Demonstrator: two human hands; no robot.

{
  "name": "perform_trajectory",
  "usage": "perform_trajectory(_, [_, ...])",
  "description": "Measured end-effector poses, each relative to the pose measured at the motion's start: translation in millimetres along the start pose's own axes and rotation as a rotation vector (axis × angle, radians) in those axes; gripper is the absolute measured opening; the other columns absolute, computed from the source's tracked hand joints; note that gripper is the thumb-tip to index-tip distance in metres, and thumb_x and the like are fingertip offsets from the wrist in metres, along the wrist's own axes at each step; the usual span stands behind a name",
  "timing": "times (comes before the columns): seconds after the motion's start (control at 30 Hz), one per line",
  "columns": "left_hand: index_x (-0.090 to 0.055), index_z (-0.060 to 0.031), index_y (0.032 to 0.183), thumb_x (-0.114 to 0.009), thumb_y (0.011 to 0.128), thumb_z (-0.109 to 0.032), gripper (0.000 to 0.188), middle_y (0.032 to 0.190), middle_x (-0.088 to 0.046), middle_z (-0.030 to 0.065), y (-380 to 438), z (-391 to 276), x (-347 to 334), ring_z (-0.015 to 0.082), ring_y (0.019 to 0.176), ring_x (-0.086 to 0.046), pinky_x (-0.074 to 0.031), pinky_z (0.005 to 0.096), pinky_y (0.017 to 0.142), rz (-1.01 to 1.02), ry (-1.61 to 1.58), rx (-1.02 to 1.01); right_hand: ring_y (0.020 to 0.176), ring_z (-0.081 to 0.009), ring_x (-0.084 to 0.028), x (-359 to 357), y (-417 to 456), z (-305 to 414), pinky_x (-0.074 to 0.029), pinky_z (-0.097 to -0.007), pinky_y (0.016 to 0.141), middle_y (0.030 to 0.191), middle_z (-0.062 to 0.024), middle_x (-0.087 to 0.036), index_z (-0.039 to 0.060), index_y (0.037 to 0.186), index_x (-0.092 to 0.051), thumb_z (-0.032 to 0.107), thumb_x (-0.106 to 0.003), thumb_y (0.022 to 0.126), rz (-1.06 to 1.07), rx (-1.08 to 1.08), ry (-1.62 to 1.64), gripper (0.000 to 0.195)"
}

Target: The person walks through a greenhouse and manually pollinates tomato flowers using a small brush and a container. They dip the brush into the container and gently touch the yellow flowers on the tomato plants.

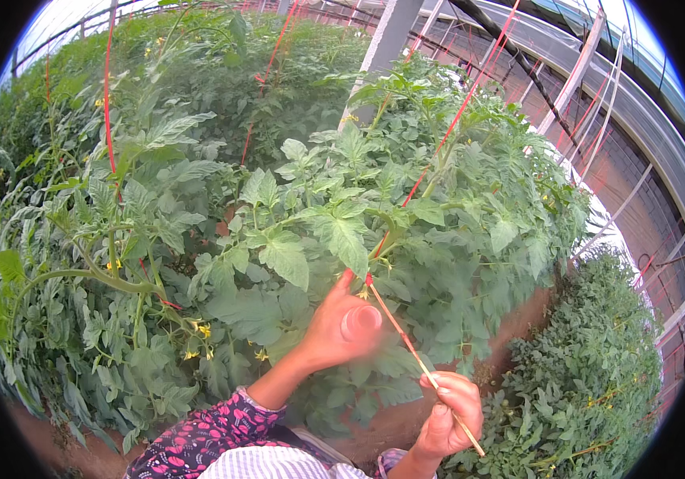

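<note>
My left hand [333, 329] is closed around a small round cup [361, 323] with a pinkish look, its index finger raised to the tomato leaves; the fingertip is red. Between the fingers and thumb of my right hand [451, 413] is a thin wooden stick [420, 359]. Its red tip reaches up beside a yellow tomato flower [363, 293], just right of my left index finger. Above both hands a large tomato leaf [342, 236] hangs down. A tomato stem [399, 227] stands behind the stick's tip, with red twine [432, 164] running up from it. What the cup holds is blurred.
At the left, a thick bent tomato stem [121, 284] with yellow flowers [203, 329] reaches out. A grey post [384, 54] rises behind the plants. Bare soil [402, 422] lies below, with lower plants [581, 359] at the right. Several red twines hang from above.
</note>
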State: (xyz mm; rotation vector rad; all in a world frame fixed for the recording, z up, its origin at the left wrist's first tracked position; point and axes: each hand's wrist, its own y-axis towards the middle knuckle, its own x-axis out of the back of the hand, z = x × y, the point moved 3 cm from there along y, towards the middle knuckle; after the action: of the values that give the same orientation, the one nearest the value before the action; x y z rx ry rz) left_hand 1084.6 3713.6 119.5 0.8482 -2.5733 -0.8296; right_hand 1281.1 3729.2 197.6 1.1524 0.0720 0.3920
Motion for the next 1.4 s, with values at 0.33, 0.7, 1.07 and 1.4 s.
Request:
perform_trajectory(0.33, [-0.06,-0.0052,0.096,-0.081,0.058,-0.012,0.044,0.14,-0.037,0.0246,-27.0,-66.5,-7.5,0.0361,0.136,-0.03,-0.03,0.0481,0.107,0.004,-0.135,0.107,0.062,-0.028,-0.059,86.2,-28.3,-31.3,-0.052,-0.0364,0.055,0.079,-0.0191,-0.057,-0.0014,0.094,-0.05,0.017,-0.053,0.088,-0.41,-0.111,0.232,0.02])
perform_trajectory(0.7, [-0.062,-0.0064,0.102,-0.083,0.056,-0.009,0.051,0.142,-0.036,0.0202,-19.3,-69.5,-152.7,0.0346,0.133,-0.036,-0.03,0.0478,0.107,0.234,-0.229,0.165,0.072,-0.0229,-0.055,222.0,-54.8,-84.0,-0.045,-0.0309,0.06,0.086,-0.0182,-0.056,0.0008,0.098,-0.052,0.021,-0.05,0.088,-0.543,-0.248,0.29,0.023])
perform_trajectory(1.07, [-0.059,-0.0037,0.11,-0.085,0.059,-0.017,0.059,0.143,-0.038,0.0162,48.0,-70.0,-276.8,0.0289,0.131,-0.038,-0.033,0.0399,0.105,0.249,-0.182,0.107,0.08,-0.0309,-0.06,328.4,-70.2,-122.0,-0.052,-0.0382,0.068,0.1,-0.0186,-0.063,-0.0008,0.109,-0.056,0.022,-0.053,0.089,-0.634,-0.23,0.329,0.031])
perform_trajectory(1.4, [-0.061,-0.0021,0.102,-0.079,0.058,-0.013,0.049,0.125,-0.051,0.0164,155.9,37.9,-359.8,0.0252,0.118,-0.048,-0.04,0.0362,0.098,0.092,-0.172,0.309,0.076,-0.0318,-0.062,353.7,-60.2,-177.0,-0.053,-0.0373,0.066,0.096,-0.0228,-0.062,-0.0052,0.106,-0.056,0.023,-0.054,0.088,-0.638,-0.299,0.261,0.034])
